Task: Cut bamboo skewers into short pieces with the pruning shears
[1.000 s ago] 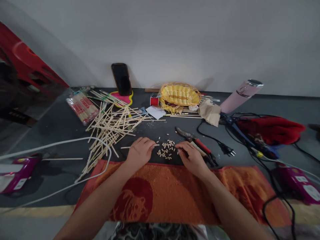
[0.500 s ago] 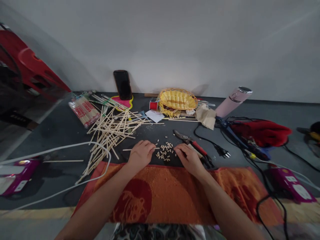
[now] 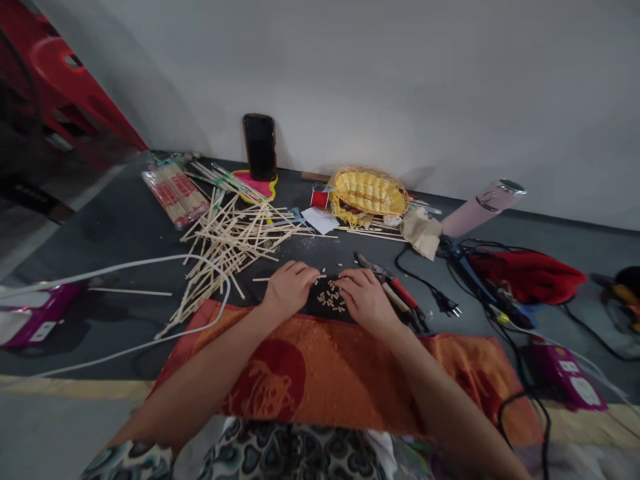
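Presently, left hand (image 3: 290, 290) grip pinches thin stick (image 3: 261, 279) over counter (image 3: 120, 227), long axis left-to-right, short end pointing toward right hand (image 3: 367, 298) beside cut pieces (image 3: 330, 299), whose own grip cannot be told.

One basket (image 3: 371, 192); left of it, one phone (image 3: 260, 147), one spool (image 3: 319, 199), many sticks (image 3: 237, 229) (too tangled to count). Right of it, one flask (image 3: 481, 209).

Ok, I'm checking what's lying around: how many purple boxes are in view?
2: one purple box at the picture's left edge, another toward its right edge. Others may be hidden.
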`<state>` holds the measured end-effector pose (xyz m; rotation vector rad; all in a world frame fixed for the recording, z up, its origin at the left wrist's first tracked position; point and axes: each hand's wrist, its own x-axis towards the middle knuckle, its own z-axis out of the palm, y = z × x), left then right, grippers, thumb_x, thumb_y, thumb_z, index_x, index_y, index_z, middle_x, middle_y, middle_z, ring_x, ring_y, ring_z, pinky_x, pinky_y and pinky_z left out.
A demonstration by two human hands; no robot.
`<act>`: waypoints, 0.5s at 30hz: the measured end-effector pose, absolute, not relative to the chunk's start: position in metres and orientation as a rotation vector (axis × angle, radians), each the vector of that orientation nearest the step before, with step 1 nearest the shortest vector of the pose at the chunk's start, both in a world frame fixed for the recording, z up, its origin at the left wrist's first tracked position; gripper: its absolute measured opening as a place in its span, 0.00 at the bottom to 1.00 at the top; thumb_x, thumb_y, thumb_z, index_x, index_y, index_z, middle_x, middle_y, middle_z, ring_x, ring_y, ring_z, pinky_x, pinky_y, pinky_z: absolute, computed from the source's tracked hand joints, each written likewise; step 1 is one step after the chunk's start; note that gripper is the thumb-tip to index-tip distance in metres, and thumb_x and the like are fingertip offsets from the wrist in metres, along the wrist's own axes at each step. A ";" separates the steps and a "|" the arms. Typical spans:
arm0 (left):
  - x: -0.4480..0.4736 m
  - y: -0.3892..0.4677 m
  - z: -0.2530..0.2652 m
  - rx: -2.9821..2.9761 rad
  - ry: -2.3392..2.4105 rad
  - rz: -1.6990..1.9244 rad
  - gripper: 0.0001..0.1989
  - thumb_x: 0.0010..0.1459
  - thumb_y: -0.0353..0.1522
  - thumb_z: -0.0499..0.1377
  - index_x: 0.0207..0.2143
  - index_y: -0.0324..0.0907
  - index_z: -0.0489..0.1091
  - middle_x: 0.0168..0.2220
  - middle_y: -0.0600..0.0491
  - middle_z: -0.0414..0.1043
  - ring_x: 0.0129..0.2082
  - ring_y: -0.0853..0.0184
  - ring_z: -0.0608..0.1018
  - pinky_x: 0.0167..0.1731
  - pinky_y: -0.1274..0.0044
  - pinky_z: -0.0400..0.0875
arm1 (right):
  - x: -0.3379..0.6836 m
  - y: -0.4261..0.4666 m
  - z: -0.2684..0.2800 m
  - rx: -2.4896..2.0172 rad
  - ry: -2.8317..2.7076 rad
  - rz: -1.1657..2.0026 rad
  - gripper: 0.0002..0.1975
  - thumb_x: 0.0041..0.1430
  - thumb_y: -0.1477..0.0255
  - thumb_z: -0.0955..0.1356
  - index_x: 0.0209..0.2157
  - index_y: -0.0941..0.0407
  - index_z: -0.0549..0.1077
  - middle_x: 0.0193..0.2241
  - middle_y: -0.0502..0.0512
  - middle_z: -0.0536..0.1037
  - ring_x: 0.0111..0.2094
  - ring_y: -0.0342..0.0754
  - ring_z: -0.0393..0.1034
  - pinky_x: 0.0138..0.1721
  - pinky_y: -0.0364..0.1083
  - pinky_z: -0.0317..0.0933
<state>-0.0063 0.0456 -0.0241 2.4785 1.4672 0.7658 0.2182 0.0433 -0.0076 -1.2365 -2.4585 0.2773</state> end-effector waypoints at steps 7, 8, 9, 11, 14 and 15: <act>-0.005 0.049 -0.027 2.482 1.420 0.757 0.11 0.63 0.29 0.51 0.41 0.43 0.72 0.37 0.50 0.74 0.40 0.63 0.72 0.44 0.70 0.67 | 0.209 0.047 -0.017 -1.330 -2.523 0.144 0.17 0.60 0.77 0.64 0.48 0.47 0.73 0.53 0.55 0.70 0.54 0.60 0.56 0.47 0.60 0.57; -0.005 0.050 -0.027 2.477 1.420 0.754 0.11 0.63 0.29 0.51 0.41 0.43 0.72 0.37 0.50 0.74 0.40 0.63 0.72 0.44 0.70 0.67 | 0.210 0.047 -0.018 -1.330 -2.510 0.161 0.15 0.61 0.75 0.64 0.46 0.47 0.73 0.53 0.55 0.70 0.54 0.60 0.56 0.48 0.60 0.57; -0.005 0.050 -0.027 2.470 1.424 0.751 0.11 0.63 0.29 0.51 0.41 0.43 0.72 0.37 0.50 0.73 0.40 0.63 0.72 0.44 0.70 0.67 | 0.212 0.047 -0.019 -1.327 -2.485 0.180 0.13 0.62 0.74 0.63 0.45 0.48 0.74 0.52 0.55 0.71 0.53 0.59 0.56 0.48 0.60 0.57; -0.006 0.050 -0.027 2.462 1.426 0.748 0.11 0.63 0.29 0.51 0.41 0.43 0.72 0.37 0.50 0.73 0.40 0.63 0.72 0.44 0.69 0.67 | 0.217 0.046 -0.021 -1.312 -2.420 0.225 0.13 0.62 0.74 0.63 0.46 0.49 0.74 0.51 0.56 0.71 0.53 0.58 0.58 0.50 0.60 0.57; -0.006 0.049 -0.027 2.469 1.413 0.744 0.11 0.62 0.28 0.51 0.42 0.43 0.72 0.37 0.50 0.74 0.39 0.63 0.72 0.44 0.69 0.67 | 0.228 0.047 -0.023 -1.273 -2.331 0.295 0.15 0.62 0.76 0.62 0.46 0.51 0.74 0.48 0.56 0.73 0.51 0.55 0.60 0.52 0.59 0.57; -0.006 0.049 -0.027 2.471 1.410 0.740 0.11 0.62 0.28 0.51 0.42 0.42 0.72 0.37 0.50 0.74 0.39 0.62 0.72 0.44 0.69 0.67 | 0.231 0.047 -0.023 -1.267 -2.306 0.314 0.14 0.62 0.76 0.62 0.46 0.51 0.74 0.47 0.56 0.73 0.51 0.54 0.61 0.53 0.58 0.57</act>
